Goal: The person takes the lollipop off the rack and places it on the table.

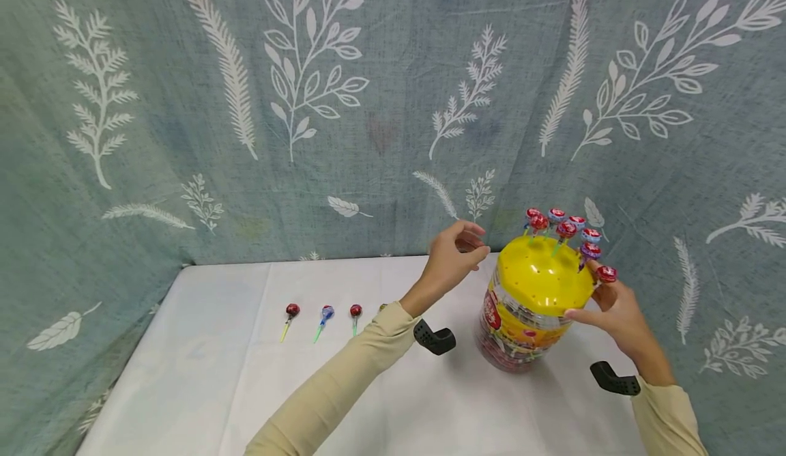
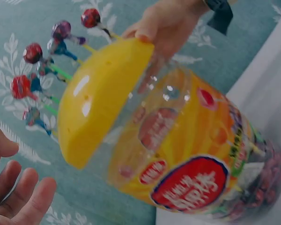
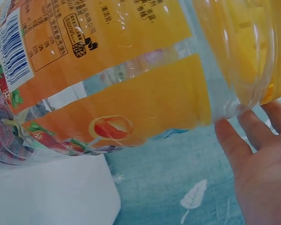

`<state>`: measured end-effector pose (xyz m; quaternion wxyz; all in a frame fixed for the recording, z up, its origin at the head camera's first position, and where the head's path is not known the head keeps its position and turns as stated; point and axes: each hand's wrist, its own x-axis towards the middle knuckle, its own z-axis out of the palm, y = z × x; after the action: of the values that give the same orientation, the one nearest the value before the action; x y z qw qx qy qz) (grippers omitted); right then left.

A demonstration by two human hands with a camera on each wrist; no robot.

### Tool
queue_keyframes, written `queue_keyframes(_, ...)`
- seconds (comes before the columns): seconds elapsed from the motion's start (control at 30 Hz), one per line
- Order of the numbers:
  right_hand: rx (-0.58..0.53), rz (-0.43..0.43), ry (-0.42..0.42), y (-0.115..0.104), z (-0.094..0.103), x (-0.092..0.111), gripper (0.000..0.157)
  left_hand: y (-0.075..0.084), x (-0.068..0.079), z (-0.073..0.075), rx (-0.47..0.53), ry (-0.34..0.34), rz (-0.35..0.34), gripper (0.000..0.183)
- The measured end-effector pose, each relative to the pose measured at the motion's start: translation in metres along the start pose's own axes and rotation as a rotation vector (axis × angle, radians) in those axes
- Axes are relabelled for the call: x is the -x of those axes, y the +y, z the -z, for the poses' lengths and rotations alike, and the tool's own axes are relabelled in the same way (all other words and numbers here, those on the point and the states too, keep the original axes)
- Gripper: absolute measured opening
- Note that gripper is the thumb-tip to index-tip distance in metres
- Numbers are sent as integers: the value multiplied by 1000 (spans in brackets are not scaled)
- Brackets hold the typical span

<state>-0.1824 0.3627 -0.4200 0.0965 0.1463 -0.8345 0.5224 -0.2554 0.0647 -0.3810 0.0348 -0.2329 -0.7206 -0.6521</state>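
A clear plastic lollipop jar (image 1: 518, 336) with a yellow domed lid (image 1: 540, 282) stands tilted on the right of the table. Several wrapped lollipops (image 1: 566, 229) stick up from small holes along the lid's far and right edges. My right hand (image 1: 621, 316) grips the jar's right side around the lid's edge, thumb in front. In the right wrist view its fingertips (image 3: 225, 129) press near the neck. To the left of the lid is my left hand (image 1: 453, 254), holding nothing, its fingers loosely bent and apart from the jar. More candy (image 2: 267, 180) fills the jar's bottom.
On the white table (image 1: 184, 374), a row of loose lollipops lies left of the jar: a dark red one (image 1: 293, 310), a blue one (image 1: 327, 312) and another red one (image 1: 355, 310). My left forearm partly covers a further one. A leaf-patterned curtain (image 1: 381, 101) hangs behind.
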Motion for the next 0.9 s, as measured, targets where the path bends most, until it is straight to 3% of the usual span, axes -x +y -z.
queue_keyframes(0.4, -16, -25, -34, -1, 4, -2, 89, 21, -22, -24, -45, 42, -116, 25)
queue_keyframes(0.53, -29, -16, -32, 0, 4, -1, 89, 27, -29, -36, -61, 24, -155, 28)
queue_keyframes(0.7, -47, -18, -27, 0, 2, 0, 87, 29, -36, -51, -75, -13, -182, 29)
queue_keyframes(0.9, -47, -19, -19, -2, 2, 0, 87, 26, -41, -64, -105, -1, -211, 26)
